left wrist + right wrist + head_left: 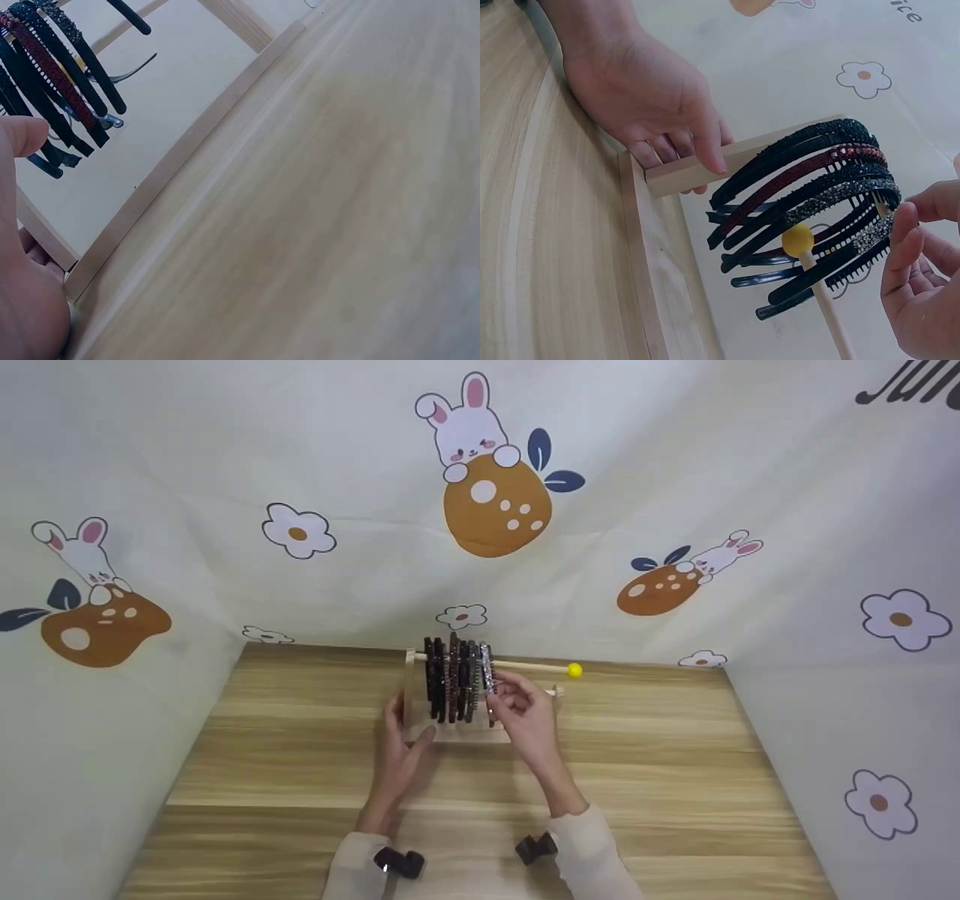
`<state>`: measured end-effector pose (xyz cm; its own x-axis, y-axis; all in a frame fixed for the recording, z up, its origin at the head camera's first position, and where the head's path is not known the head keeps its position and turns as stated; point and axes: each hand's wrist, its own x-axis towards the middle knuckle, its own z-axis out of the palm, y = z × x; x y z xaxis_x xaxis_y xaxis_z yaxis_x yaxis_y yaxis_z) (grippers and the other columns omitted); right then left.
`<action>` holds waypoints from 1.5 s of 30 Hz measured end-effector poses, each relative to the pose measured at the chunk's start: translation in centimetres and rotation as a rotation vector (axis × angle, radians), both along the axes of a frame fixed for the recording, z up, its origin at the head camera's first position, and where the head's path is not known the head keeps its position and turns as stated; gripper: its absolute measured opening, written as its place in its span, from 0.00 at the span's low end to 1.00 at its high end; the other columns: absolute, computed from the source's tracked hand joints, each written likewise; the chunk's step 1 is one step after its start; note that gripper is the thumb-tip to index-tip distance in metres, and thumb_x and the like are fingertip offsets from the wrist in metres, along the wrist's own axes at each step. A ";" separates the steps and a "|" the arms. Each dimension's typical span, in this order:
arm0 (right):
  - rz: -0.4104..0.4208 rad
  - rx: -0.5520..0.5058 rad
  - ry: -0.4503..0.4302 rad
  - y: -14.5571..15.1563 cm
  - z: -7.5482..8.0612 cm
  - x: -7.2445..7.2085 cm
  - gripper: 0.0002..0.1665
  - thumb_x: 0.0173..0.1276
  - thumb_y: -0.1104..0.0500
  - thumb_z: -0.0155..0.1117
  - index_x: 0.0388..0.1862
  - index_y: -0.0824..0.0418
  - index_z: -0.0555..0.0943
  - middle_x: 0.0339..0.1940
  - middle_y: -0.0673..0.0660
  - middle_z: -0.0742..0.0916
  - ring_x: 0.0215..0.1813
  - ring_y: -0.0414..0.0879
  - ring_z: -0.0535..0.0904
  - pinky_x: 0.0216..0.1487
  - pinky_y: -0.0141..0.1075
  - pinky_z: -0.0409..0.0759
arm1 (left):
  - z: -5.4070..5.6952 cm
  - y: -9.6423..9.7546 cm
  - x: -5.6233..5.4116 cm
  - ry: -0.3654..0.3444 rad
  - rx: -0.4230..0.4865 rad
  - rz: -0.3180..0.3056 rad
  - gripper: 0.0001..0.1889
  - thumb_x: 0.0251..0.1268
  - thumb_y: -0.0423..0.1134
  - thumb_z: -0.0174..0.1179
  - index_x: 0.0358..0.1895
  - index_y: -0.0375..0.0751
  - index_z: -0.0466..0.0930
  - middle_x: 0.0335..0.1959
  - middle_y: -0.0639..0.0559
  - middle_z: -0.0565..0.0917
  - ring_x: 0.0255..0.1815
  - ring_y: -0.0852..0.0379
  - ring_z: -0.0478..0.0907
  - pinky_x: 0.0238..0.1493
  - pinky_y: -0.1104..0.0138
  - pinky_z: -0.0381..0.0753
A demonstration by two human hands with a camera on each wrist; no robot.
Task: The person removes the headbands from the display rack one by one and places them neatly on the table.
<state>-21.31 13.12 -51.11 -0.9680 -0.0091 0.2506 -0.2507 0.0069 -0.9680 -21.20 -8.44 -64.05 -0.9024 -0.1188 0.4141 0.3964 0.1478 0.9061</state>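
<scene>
Pale sleeves reach in on the near side of the wooden rack, a small black wrist camera by each cuff. With my left hand I grip the rack's left upright, fingers curled behind it and thumb in front. Thumb and fingers of my right hand pinch a silver-studded headband — the rightmost in the row of dark headbands hanging on the rack's rod. One of the row is deep red, and several have comb teeth. Past them, the rod ends in a yellow ball to the rack's right.

Beneath the rack spreads a wood-grain tabletop, streaked light and darker brown, its far edge close behind. Cream cloth rises behind the rack and on both sides, softly creased. Printed rabbits lean on orange fruits — one pair above the rack, others to its left and right — among white flowers, with cropped black lettering high to the rack's right.
</scene>
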 end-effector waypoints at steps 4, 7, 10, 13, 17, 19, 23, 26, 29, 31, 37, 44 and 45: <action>-0.028 -0.017 -0.009 0.3 0.3 0.1 0.22 0.71 0.77 0.71 0.63 0.79 0.83 0.38 0.55 0.89 0.32 0.39 0.84 0.33 0.27 0.87 | -0.1 -0.1 -0.1 0.029 -0.003 0.001 0.40 0.75 0.28 0.69 0.81 0.23 0.55 0.80 0.19 0.64 0.77 0.18 0.67 0.80 0.29 0.68; -0.058 -0.026 -0.008 0.5 0.7 0.1 0.23 0.71 0.76 0.72 0.64 0.79 0.83 0.40 0.56 0.89 0.33 0.38 0.83 0.32 0.25 0.84 | -0.2 -0.1 -0.1 0.018 -0.003 0.002 0.41 0.75 0.29 0.69 0.82 0.23 0.55 0.81 0.19 0.63 0.78 0.19 0.67 0.81 0.29 0.66; -0.080 -0.044 -0.005 0.7 1.1 0.0 0.23 0.71 0.76 0.72 0.65 0.79 0.83 0.41 0.57 0.89 0.33 0.37 0.83 0.32 0.24 0.82 | -0.2 -0.1 -0.1 0.013 -0.005 0.001 0.40 0.75 0.27 0.69 0.82 0.22 0.55 0.81 0.19 0.62 0.78 0.19 0.67 0.80 0.29 0.67; -0.088 -0.063 0.003 0.9 1.3 -0.1 0.24 0.71 0.77 0.71 0.65 0.79 0.82 0.42 0.58 0.89 0.33 0.38 0.83 0.31 0.24 0.82 | -0.2 -0.1 -0.1 0.013 0.001 -0.005 0.40 0.75 0.26 0.68 0.81 0.21 0.55 0.81 0.19 0.62 0.78 0.19 0.66 0.81 0.29 0.66; -0.096 -0.078 0.019 1.2 1.5 -0.1 0.24 0.71 0.76 0.72 0.65 0.79 0.82 0.43 0.62 0.89 0.32 0.38 0.82 0.29 0.24 0.80 | -0.1 -0.1 -0.2 0.002 0.010 -0.012 0.39 0.75 0.26 0.68 0.81 0.22 0.55 0.81 0.19 0.63 0.78 0.19 0.67 0.79 0.29 0.69; -0.102 -0.088 0.030 1.4 1.6 -0.1 0.23 0.72 0.75 0.73 0.65 0.79 0.82 0.44 0.64 0.89 0.32 0.38 0.82 0.28 0.24 0.79 | 0.0 -0.1 -0.1 -0.010 0.003 -0.014 0.39 0.76 0.28 0.68 0.82 0.23 0.55 0.81 0.20 0.63 0.78 0.19 0.67 0.77 0.29 0.71; -0.115 -0.101 0.044 1.6 1.9 -0.2 0.22 0.72 0.75 0.73 0.63 0.79 0.83 0.43 0.61 0.89 0.32 0.38 0.81 0.27 0.23 0.77 | 0.0 -0.1 -0.1 -0.013 -0.005 -0.017 0.40 0.77 0.29 0.68 0.82 0.24 0.55 0.81 0.19 0.62 0.77 0.20 0.68 0.76 0.29 0.73; -0.118 -0.100 0.047 1.6 1.9 -0.3 0.22 0.72 0.76 0.72 0.63 0.80 0.83 0.42 0.57 0.88 0.32 0.37 0.81 0.26 0.24 0.77 | 0.0 -0.1 -0.1 -0.006 -0.007 -0.013 0.40 0.77 0.29 0.69 0.82 0.24 0.55 0.81 0.19 0.62 0.77 0.20 0.68 0.77 0.29 0.72; -0.120 -0.098 0.051 1.8 1.8 -0.5 0.22 0.72 0.76 0.71 0.63 0.80 0.83 0.41 0.56 0.88 0.32 0.37 0.81 0.27 0.23 0.77 | -0.1 -0.1 -0.1 -0.014 -0.010 -0.010 0.41 0.77 0.31 0.69 0.83 0.26 0.54 0.82 0.21 0.62 0.78 0.21 0.67 0.79 0.30 0.70; -0.122 -0.110 0.053 1.8 1.7 -0.6 0.21 0.72 0.76 0.71 0.63 0.80 0.83 0.40 0.55 0.88 0.32 0.37 0.82 0.27 0.23 0.77 | 0.0 0.0 0.0 -0.026 -0.003 -0.014 0.42 0.77 0.31 0.69 0.84 0.28 0.54 0.82 0.22 0.63 0.79 0.21 0.67 0.78 0.31 0.72; -0.131 -0.138 0.050 1.9 1.8 -0.9 0.21 0.72 0.76 0.71 0.63 0.80 0.82 0.40 0.55 0.88 0.32 0.38 0.83 0.26 0.24 0.79 | 0.1 0.1 0.2 -0.056 0.027 -0.026 0.42 0.78 0.31 0.68 0.85 0.29 0.53 0.83 0.22 0.62 0.80 0.21 0.66 0.74 0.30 0.75; -0.166 -0.151 0.029 2.4 2.1 -1.2 0.21 0.72 0.77 0.71 0.63 0.79 0.83 0.41 0.56 0.88 0.33 0.39 0.82 0.27 0.26 0.80 | 0.1 0.0 0.0 -0.036 0.025 -0.022 0.42 0.77 0.30 0.68 0.84 0.27 0.54 0.82 0.22 0.63 0.78 0.22 0.68 0.75 0.31 0.75; -0.171 -0.159 0.025 2.4 2.1 -1.3 0.21 0.72 0.77 0.71 0.63 0.79 0.83 0.41 0.57 0.88 0.33 0.39 0.82 0.27 0.26 0.80 | 0.0 0.0 -0.1 -0.029 0.026 -0.023 0.42 0.77 0.30 0.68 0.84 0.26 0.54 0.82 0.22 0.63 0.78 0.21 0.68 0.75 0.31 0.75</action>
